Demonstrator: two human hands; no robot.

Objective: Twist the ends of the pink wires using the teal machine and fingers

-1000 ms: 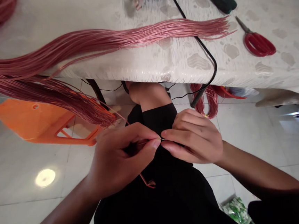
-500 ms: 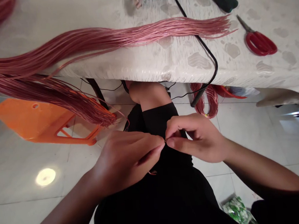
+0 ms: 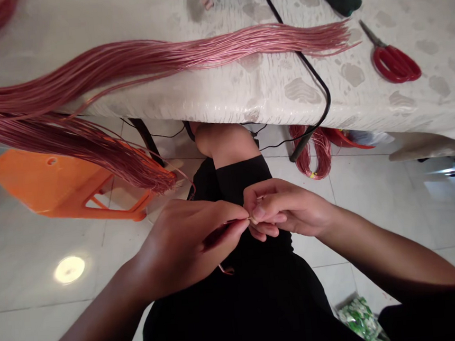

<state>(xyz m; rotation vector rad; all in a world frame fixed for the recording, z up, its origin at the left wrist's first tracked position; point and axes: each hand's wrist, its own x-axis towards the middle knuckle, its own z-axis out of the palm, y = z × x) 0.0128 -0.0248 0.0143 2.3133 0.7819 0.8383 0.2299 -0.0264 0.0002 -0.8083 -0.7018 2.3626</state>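
Red-handled scissors (image 3: 394, 60) lie near the front edge of the table (image 3: 213, 95), right of a black cable (image 3: 315, 72). An orange stool (image 3: 45, 181) stands on the floor (image 3: 377, 205).

Pale floor tiles (image 3: 20, 263) lie beneath an orange stool (image 3: 41, 184).

The table (image 3: 118, 15) carries pink wires (image 3: 201, 53) and red scissors (image 3: 392, 61).

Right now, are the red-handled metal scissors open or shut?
Shut: the scissors show one narrow point, with no gap between blades.
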